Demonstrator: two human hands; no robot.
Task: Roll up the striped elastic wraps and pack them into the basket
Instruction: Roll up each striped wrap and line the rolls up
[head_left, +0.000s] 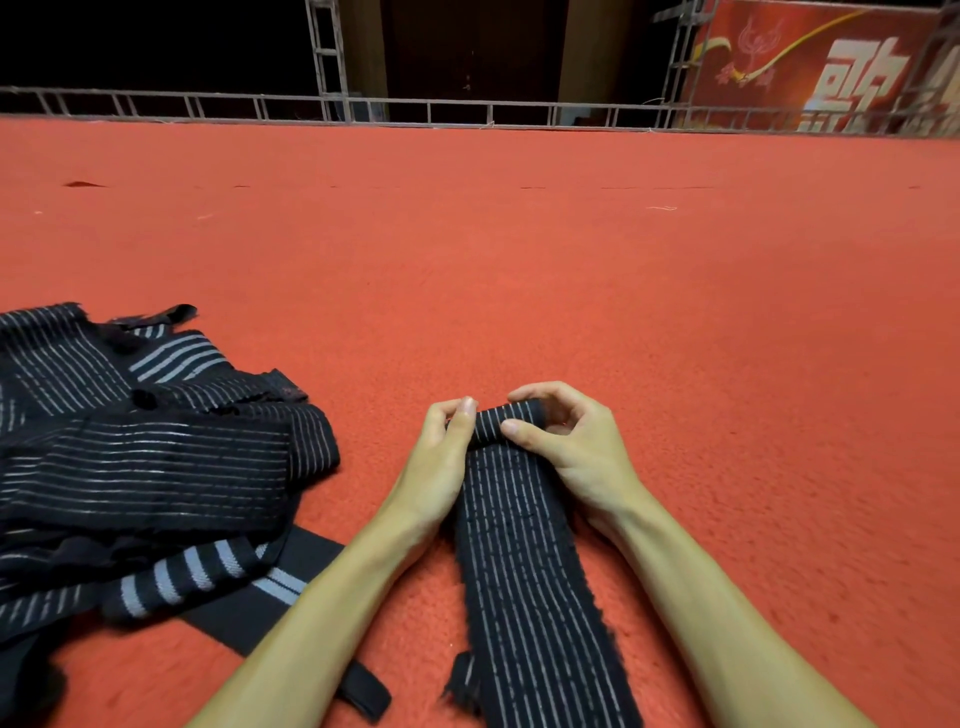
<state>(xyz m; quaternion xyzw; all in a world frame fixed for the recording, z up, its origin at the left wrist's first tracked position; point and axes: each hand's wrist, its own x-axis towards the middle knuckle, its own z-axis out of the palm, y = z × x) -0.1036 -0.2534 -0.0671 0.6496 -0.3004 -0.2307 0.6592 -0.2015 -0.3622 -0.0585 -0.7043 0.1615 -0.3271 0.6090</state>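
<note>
A black elastic wrap with thin white stripes (524, 561) lies flat on the red carpet, running from the bottom edge away from me. Its far end is turned into a small tight roll (506, 422). My left hand (441, 457) pinches the roll's left end with thumb and fingers. My right hand (566, 441) grips its right end, thumb on top of the roll. A heap of more striped wraps (140, 457) lies to the left, loose and overlapping. No basket is in view.
The red carpet (519, 260) stretches far ahead and to the right. A metal truss rail (467, 111) runs along its far edge, with a red banner (831, 67) at the back right. A black strap end (363, 696) lies near my left forearm.
</note>
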